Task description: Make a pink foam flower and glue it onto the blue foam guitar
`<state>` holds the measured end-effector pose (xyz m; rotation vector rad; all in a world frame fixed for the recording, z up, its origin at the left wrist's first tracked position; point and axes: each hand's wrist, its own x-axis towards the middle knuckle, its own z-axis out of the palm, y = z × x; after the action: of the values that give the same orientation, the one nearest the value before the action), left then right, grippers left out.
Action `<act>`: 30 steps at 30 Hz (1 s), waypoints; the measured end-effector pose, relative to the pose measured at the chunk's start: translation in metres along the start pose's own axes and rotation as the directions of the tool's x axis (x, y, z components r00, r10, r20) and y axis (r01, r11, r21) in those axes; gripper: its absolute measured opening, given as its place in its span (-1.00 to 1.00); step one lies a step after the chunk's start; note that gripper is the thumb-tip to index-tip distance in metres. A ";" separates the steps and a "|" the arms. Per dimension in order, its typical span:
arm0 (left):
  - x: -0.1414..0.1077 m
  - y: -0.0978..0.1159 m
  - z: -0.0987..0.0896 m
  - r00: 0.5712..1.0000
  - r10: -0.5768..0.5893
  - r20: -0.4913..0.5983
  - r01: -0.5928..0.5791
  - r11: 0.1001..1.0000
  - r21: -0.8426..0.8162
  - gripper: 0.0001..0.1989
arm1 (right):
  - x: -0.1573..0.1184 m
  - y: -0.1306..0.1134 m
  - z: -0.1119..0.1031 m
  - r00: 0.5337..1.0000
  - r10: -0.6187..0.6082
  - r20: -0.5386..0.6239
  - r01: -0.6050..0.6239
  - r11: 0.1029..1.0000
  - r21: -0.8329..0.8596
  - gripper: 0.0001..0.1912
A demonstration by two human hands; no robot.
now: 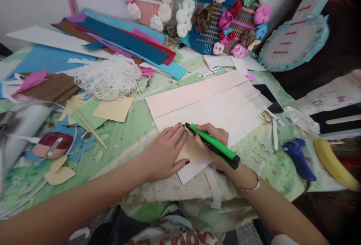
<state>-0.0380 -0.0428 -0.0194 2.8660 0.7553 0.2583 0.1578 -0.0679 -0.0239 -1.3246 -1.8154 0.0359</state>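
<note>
My right hand is closed around a green and black utility knife, its tip pointing left at the fingertips of my other hand. My left hand lies flat with fingers stretched out, pressing on a cream-coloured piece of paper. Beneath that is a large white sheet. A pale pink strip runs along the far side of the sheet. Whether the blade touches the paper is hard to make out.
Left are tangled white string, a wooden stick and coloured paper strips. Decorated paper guitars stand at the back. A blue glue gun and a banana lie right. A paper strip hangs at the front edge.
</note>
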 end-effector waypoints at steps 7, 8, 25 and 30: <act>0.000 0.000 0.000 1.000 0.007 0.000 -0.007 1.000 0.013 -0.32 | 0.000 -0.002 -0.002 1.000 0.014 0.012 -0.014 1.000 -0.008 -0.88; 0.000 0.000 0.000 1.000 0.006 0.001 -0.006 1.000 0.015 -0.31 | 0.000 -0.001 -0.002 1.000 0.013 0.015 -0.013 1.000 -0.008 -0.88; 0.000 0.001 -0.001 1.000 0.008 0.007 -0.008 0.999 0.036 -0.31 | -0.001 0.002 -0.001 0.999 -0.032 0.003 0.032 0.999 -0.022 -0.88; 0.000 0.001 0.000 1.000 -0.002 0.003 0.002 0.999 0.049 -0.27 | 0.001 -0.001 -0.004 0.998 -0.055 0.007 0.055 0.998 -0.003 -0.87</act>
<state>-0.0374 -0.0437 -0.0196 2.9104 0.7746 0.2389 0.1594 -0.0692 -0.0205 -1.2776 -1.8573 0.0076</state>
